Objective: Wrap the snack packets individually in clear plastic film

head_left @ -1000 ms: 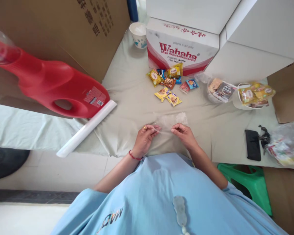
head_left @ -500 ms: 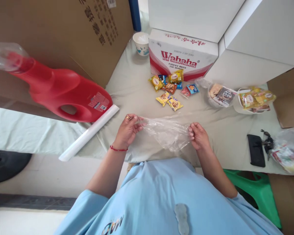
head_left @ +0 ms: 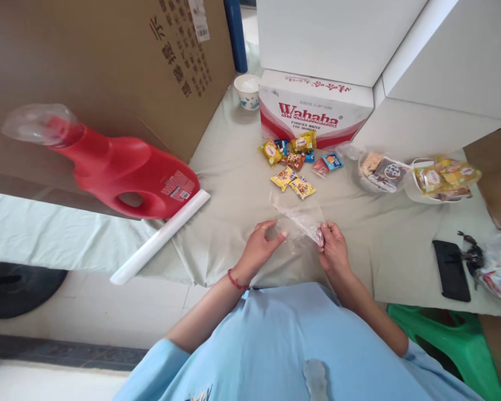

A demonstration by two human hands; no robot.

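Observation:
A clear plastic bag lies crumpled on the cloth-covered table just in front of me. My right hand pinches its right edge between thumb and fingers. My left hand rests at the bag's left side with fingers stretched toward it, touching the plastic. Beyond the bag lies a small heap of wrapped snack packets, yellow, blue and red.
A red detergent jug lies on its side at the left beside a white roll. A Wahaha carton, a paper cup, two bowls of snacks, a black phone and a green stool surround the spot.
The bag was stretched wide between both hands half a second ago. Now my hands have come close together, the bag is bunched, and my left hand has loosened its pinch.

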